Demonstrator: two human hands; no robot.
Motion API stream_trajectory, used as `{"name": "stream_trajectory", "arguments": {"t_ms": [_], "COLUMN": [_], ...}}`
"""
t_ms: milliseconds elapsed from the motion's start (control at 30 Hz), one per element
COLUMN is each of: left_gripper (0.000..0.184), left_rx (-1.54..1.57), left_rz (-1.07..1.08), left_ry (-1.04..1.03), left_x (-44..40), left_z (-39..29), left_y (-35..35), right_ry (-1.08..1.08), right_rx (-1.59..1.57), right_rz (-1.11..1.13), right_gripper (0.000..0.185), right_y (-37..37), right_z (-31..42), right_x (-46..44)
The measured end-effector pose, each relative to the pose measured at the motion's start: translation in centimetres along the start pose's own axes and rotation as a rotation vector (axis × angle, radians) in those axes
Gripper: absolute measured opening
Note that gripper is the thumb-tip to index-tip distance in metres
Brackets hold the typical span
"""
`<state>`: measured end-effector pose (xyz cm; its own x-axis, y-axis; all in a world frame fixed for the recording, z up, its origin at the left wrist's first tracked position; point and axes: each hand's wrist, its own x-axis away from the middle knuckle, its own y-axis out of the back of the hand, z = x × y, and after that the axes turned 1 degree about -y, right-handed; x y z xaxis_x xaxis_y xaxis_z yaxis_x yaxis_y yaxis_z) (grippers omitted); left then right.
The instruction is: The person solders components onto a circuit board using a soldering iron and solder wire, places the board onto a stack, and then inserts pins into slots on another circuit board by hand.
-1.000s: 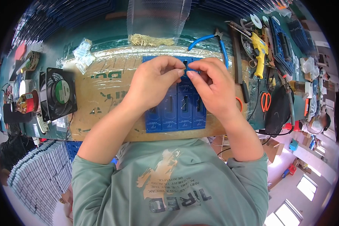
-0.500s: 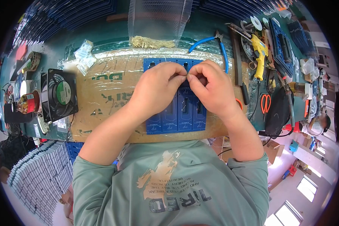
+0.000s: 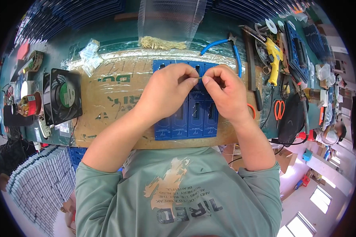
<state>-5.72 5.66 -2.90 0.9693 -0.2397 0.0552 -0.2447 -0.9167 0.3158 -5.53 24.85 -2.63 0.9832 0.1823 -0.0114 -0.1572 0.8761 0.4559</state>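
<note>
Over the upper part of a blue circuit board panel [image 3: 179, 121], both hands meet almost fingertip to fingertip. My left hand [image 3: 171, 89] is pinched, and a tiny thin yellowish pin [image 3: 200, 78] shows between its fingertips and those of the other hand. My right hand [image 3: 224, 90] is pinched too, at the pin's other end. The panel lies flat on brown cardboard and has several slots; the hands hide much of its upper half. A pile of thin gold-coloured pins [image 3: 162, 42] lies at the mouth of a clear plastic bag, beyond the panel.
Blue-handled cutters [image 3: 237, 55], a yellow glue gun [image 3: 273, 61] and orange-handled scissors [image 3: 279, 109] lie to the right. At left are a black fan [image 3: 62, 96], a jar [image 3: 29, 106] and small packets [image 3: 90, 57]. A person [image 3: 333, 133] is at the far right.
The fingertips, nearly touching half a second ago, are slightly apart now, with the thin pin visible between them. Both hands have shifted a little right, and the whole view has moved slightly too.
</note>
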Motion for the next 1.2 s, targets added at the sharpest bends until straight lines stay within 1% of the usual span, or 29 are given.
{"name": "stream_trajectory", "arguments": {"t_ms": [133,233,633,733,833,1033,1133,1200], "left_gripper": [0.014,0.014,0.013,0.012,0.012,0.013,0.013,0.013], "left_rx": [0.175,0.279,0.325,0.377,0.348,0.324,0.294,0.317], "left_rz": [0.035,0.056,0.049,0.033,0.034,0.038,0.044,0.05], "left_ry": [0.142,0.208,0.226,0.211,0.197,0.209,0.216,0.237], "left_x": [-0.33,-0.41,-0.39,-0.41,-0.44,-0.41,-0.41,-0.47], "left_z": [0.63,0.4,0.33,0.68,0.77,0.48,0.31,0.28], "left_y": [0.11,0.17,0.24,0.23,0.26,0.41,0.48,0.53], "right_ry": [0.005,-0.036,-0.201,-0.279,-0.277,-0.231,-0.218,-0.221], "right_rx": [-0.069,-0.136,-0.186,-0.375,-0.422,-0.337,-0.341,-0.356], "right_rz": [0.013,0.017,0.066,0.103,0.087,0.067,0.032,0.037], "right_gripper": [0.013,0.014,0.016,0.017,0.018,0.018,0.011,0.01], "right_y": [-0.18,-0.33,-0.32,-0.53,-0.63,-0.63,-0.93,-0.92], "right_z": [-0.2,-0.05,0.08,-0.16,-0.14,0.14,0.16,0.11], "right_x": [-0.12,-0.11,-0.36,-0.28,-0.2,-0.22,-0.28,-0.29]}}
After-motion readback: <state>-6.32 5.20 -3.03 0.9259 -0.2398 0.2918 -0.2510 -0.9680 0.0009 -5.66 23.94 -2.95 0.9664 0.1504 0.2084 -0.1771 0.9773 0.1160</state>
